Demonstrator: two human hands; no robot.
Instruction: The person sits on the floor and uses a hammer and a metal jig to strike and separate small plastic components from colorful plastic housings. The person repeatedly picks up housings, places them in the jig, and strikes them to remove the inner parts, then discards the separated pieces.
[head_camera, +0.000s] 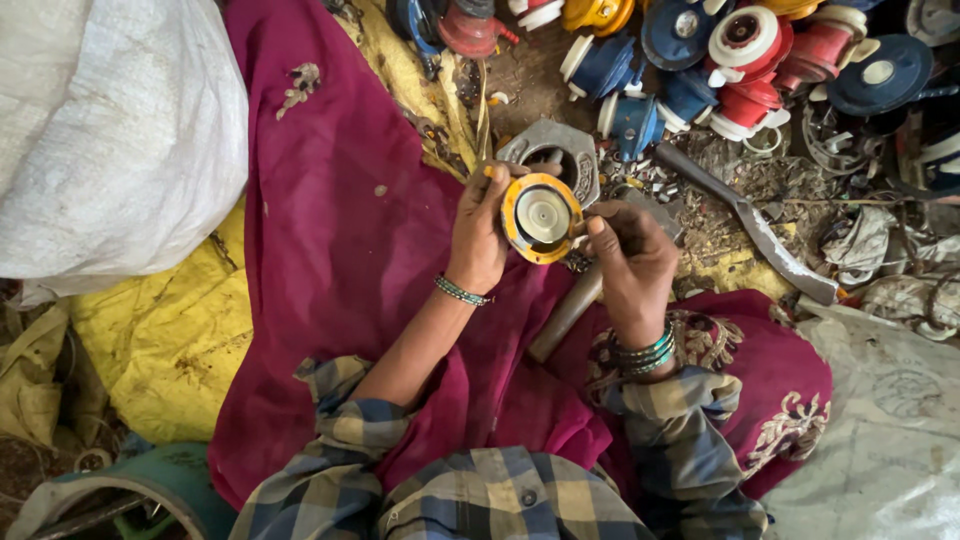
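Note:
My left hand (480, 232) grips a round yellow-orange part (541, 217) with a pale metal disc in its middle, held up over my lap. My right hand (630, 262) pinches the part's right edge with thumb and fingers. Both wrists wear green bangles. A grey hammer handle (566, 312) lies under my hands on the maroon cloth (340, 250) across my legs. A grey metal block with a hole (560, 158) sits just beyond the part on the ground.
Several red, blue and yellow round parts (745, 60) are heaped at the top right. A bent metal bar (750, 225) lies on dirty ground at right. A white sack (110, 130) is at left, yellow sheeting (165, 340) below it.

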